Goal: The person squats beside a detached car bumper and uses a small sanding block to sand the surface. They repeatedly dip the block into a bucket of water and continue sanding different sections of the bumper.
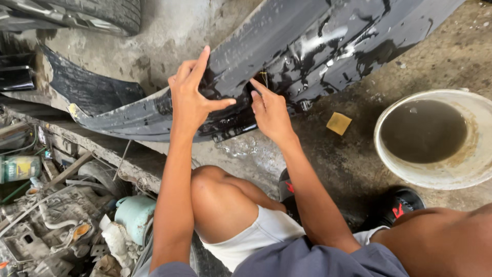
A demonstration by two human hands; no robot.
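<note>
A long black car bumper [312, 46] lies wet and glossy across the concrete floor, running from the left to the upper right. My left hand [192, 95] rests flat on its lower edge with fingers spread, index finger pointing up. My right hand [270, 110] is just to the right, its index finger pressing on the bumper surface near a small gap. Neither hand holds anything.
A white bucket [474, 169] of murky water stands at the right. A small yellow sponge [339, 123] lies on the wet floor between bumper and bucket. A tyre [107, 13] is at top left. Engine parts, a pale green canister [134, 215] and scrap fill the lower left.
</note>
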